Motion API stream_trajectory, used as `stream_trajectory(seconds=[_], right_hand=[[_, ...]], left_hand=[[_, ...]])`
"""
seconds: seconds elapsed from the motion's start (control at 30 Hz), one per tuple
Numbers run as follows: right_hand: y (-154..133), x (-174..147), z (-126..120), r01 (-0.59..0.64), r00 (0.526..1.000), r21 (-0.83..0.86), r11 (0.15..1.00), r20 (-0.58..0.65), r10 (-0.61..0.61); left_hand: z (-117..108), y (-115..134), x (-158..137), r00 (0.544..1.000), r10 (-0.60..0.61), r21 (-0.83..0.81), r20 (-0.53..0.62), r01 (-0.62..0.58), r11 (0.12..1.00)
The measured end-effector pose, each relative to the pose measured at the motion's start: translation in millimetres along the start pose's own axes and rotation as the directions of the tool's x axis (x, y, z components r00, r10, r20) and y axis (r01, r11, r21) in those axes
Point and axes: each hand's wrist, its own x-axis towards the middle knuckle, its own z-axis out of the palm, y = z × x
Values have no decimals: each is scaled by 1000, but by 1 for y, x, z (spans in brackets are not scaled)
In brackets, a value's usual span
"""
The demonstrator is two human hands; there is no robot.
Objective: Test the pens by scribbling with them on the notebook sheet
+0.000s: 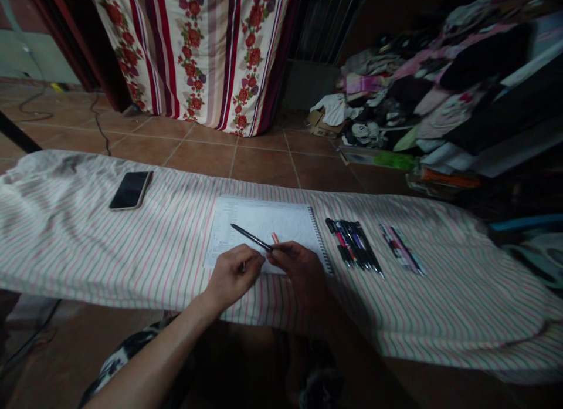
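My right hand (305,274) pinches a dark pen (250,236) near one end. The pen points up and to the left, above an open spiral notebook (290,218). Close beside it, my left hand (235,274) has its fingers curled in, almost touching the right fingertips; whether anything is inside them is hidden. A small orange-pink stick (275,238) shows just behind the right fingers; I cannot tell if it lies on the page or is held. Right of the notebook lies a row of several dark pens (355,244), and farther right a smaller group of pink and pale pens (402,250).
A striped cloth (176,244) covers the long, low surface. Toward its left end lies a phone (131,191). Beyond are a tiled floor (259,162), a floral curtain (193,57) and, at right, a heap of clothes (422,86).
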Motion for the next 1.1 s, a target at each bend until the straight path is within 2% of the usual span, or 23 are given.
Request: stream_trajectory(seconds=[0.07,0.2,0.3,0.43,0.6,0.87,1.1], right_hand=[[0,-1,0,18,1000,-42,999,7,-17],[2,1,-2,45,999,-105,993,-2,-46],[5,4,-3,56,998,-112,992,15,-55],[6,4,-2,30,1000,-117,993,6,-30],[6,2,-1,6,999,-124,992,49,0],[5,-1,-6,-61,983,-121,991,166,81],[-2,-5,-13,-184,951,-112,977,229,205]], left_hand=[[1,-1,-2,996,90,73,29,-92,993],[5,-3,-5,990,134,268,41,-140,953],[7,-3,-4,987,162,423,15,-153,893],[2,-3,1,961,276,569,24,-240,786],[-4,-10,6,928,344,557,147,-365,746],[-7,-12,5,930,264,487,256,-360,796],[-8,-11,1,877,363,503,315,-479,720]])
